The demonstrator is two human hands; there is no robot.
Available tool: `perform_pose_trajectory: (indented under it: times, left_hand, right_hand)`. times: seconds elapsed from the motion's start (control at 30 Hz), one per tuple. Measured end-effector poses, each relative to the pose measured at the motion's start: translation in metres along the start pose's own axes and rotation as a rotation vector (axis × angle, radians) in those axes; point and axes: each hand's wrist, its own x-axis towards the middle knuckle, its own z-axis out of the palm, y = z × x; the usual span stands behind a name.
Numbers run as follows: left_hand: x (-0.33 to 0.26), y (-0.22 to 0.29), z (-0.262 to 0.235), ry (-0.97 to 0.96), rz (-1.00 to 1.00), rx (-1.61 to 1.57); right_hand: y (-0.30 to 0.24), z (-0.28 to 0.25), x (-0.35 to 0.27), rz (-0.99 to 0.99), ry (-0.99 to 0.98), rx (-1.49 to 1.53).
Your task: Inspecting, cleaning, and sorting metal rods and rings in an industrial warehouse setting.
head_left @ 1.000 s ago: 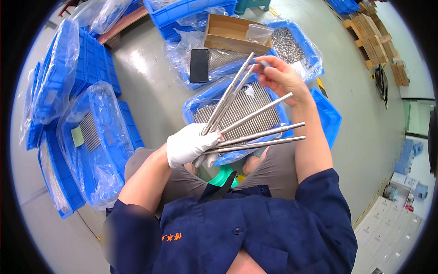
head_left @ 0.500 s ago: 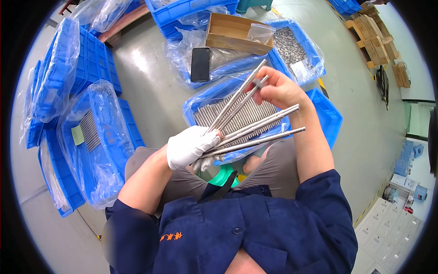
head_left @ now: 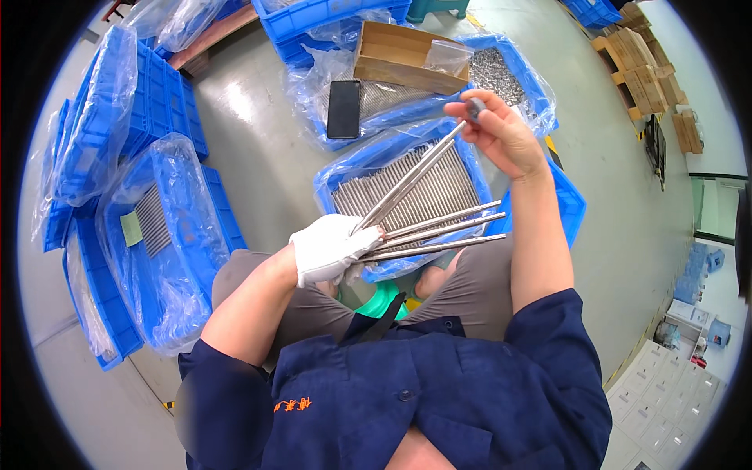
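My left hand (head_left: 327,249), in a white glove, is closed around several slim metal rods (head_left: 411,182) that fan out to the right and away from me. Two of them lie close together and point up toward my bare right hand (head_left: 507,139). Between my right thumb and fingers is a small dark grey round piece (head_left: 475,107), just beyond the tip of the upper rod. Whether it has a hole I cannot tell. Below the held rods stands a blue crate (head_left: 323,188) lined with clear plastic, with rows of similar metal rods (head_left: 446,194) in it.
Behind the crate, a black phone (head_left: 343,110) and an open cardboard box (head_left: 407,74) rest on another lined crate. A crate of small metal parts (head_left: 495,74) is at the far right. Stacked blue crates (head_left: 160,102) stand left; wooden pallets (head_left: 633,66) lie far right.
My right hand has moved up and to the right with the grey piece, from along the rod to beyond its tip. The lower rods in my left hand have shifted and turned slightly.
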Motion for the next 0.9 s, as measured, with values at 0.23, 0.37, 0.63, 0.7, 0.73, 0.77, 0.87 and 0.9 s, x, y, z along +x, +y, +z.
perform_pose_trajectory:
  times: [0.23,0.37,0.63,0.7,0.73,0.77,0.87,0.9]
  left_hand:
    - [0.006,0.004,0.001,0.101,-0.017,0.171]
    - [0.009,0.003,0.002,0.190,0.047,0.282]
    - [0.015,0.002,0.005,0.255,0.060,0.335]
    - [0.022,-0.003,0.003,0.325,0.049,0.385]
    - [0.023,0.002,0.003,0.336,-0.016,0.364]
    - [0.026,0.001,0.002,0.344,-0.018,0.356]
    - [0.036,0.003,-0.001,0.362,0.021,0.546]
    - [0.038,0.003,-0.002,0.366,0.021,0.541]
  right_hand:
    - [0.000,0.015,-0.006,-0.017,-0.051,-0.152]
    - [-0.003,0.017,-0.004,0.081,0.000,-0.152]
    - [0.004,0.032,-0.004,0.148,-0.008,-0.176]
    - [0.006,0.037,-0.005,0.082,0.026,-0.267]
    - [0.003,0.040,-0.006,0.080,0.012,-0.219]
    - [0.004,0.038,-0.006,0.110,0.007,-0.197]
    - [0.013,0.046,-0.003,0.188,-0.018,-0.231]
    - [0.020,0.053,-0.003,0.240,-0.031,-0.286]
